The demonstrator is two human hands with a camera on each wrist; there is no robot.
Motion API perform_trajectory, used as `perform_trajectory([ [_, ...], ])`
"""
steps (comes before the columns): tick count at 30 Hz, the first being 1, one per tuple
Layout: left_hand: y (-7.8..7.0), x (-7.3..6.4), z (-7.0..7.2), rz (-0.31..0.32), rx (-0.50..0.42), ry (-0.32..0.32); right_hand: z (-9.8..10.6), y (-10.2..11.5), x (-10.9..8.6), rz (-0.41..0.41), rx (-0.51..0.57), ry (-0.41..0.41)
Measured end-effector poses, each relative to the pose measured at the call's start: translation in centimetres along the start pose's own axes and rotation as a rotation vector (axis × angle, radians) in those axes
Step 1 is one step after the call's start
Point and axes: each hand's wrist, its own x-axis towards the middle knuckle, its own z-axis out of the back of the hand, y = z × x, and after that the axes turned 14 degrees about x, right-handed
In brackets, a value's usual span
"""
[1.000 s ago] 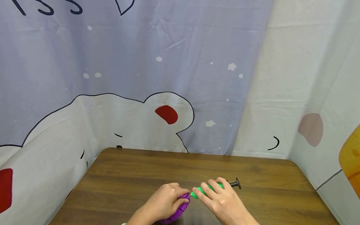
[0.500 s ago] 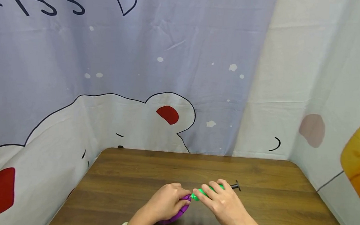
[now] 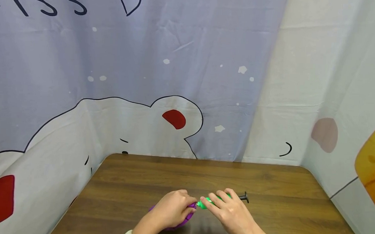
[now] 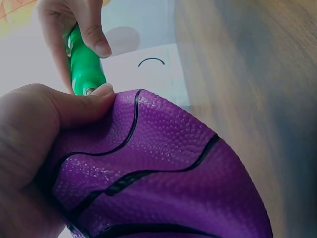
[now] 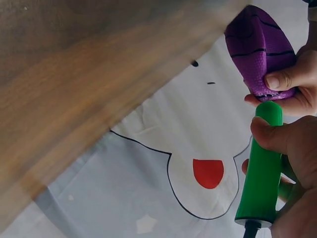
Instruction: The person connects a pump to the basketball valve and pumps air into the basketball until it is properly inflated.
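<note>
1. A printed fabric backdrop (image 3: 208,62) is hung across the upper part of the head view and down both sides. Lettering and a heart outline are printed at the upper left, a white animal figure with a red ear patch (image 3: 174,119) near the middle, and a yellow-orange shape (image 3: 374,167) at the right edge.
2. A wood-grained tabletop (image 3: 197,176) is spread over the lower part of the head view, its far corners rounded.
3. The right hand (image 3: 233,215) is seen at the lower centre, right of the middle. Its grip is curled closely around the green barrel of a hand pump.
4. The left hand (image 3: 172,209) is seen at the lower centre, left of the middle. Its grip is pinched tight, with the edge of the ball caught between thumb and fingers.
5. A purple basketball (image 4: 163,148), pebbled and marked with black seam lines, is held limp and creased under the left hand at the bottom centre of the head view. Whether the tabletop is touched by it cannot be told.
6. The green hand pump (image 5: 260,176) is tilted, its nozzle end directed toward the ball's pinched edge at the lower centre of the head view.
7. A black plunger handle (image 3: 246,197) is extended from the pump's far end, beyond the right fingers.
8. A small metal needle (image 4: 89,91) is glimpsed at the nozzle, just beside the left thumb; how far it is inserted cannot be told.
</note>
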Motion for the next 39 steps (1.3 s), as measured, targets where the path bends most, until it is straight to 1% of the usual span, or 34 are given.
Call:
perform_trajectory([
  [3, 0.0, -0.1, -0.1, -0.01, 0.0, 0.005, -0.4, 0.1, -0.2, 0.013, -0.001, 0.005],
  [7, -0.1, -0.2, -0.2, -0.002, -0.016, 0.024, -0.8, 0.2, -0.4, 0.019, 0.006, 0.01],
  [13, -0.2, 0.1, -0.3, -0.009, -0.018, 0.039, -1.0, 0.2, -0.6, 0.013, 0.027, 0.01],
  [18, -0.2, 0.5, -0.1, -0.012, 0.018, 0.052, -1.0, 0.0, -0.8, -0.003, 0.044, 0.008],
  [23, 0.1, 0.7, 0.4, 0.0, 0.107, 0.098, -1.3, -0.2, -1.0, -0.055, 0.068, 0.029],
  [26, 0.4, 0.7, 0.4, 0.0, 0.187, 0.106, -1.7, -0.3, -1.2, -0.088, 0.087, 0.032],
  [33, 1.4, 0.0, -0.1, 0.015, 0.39, 0.05, -2.7, -1.6, -2.6, -0.127, 0.084, -0.037],
  [36, 1.4, -0.1, -0.7, 0.01, 0.453, 0.028, -2.9, -1.8, -3.0, -0.146, 0.114, -0.058],
  [39, 1.4, -0.2, -1.5, 0.011, 0.479, 0.017, -3.2, -1.9, -3.2, -0.15, 0.125, -0.08],
])
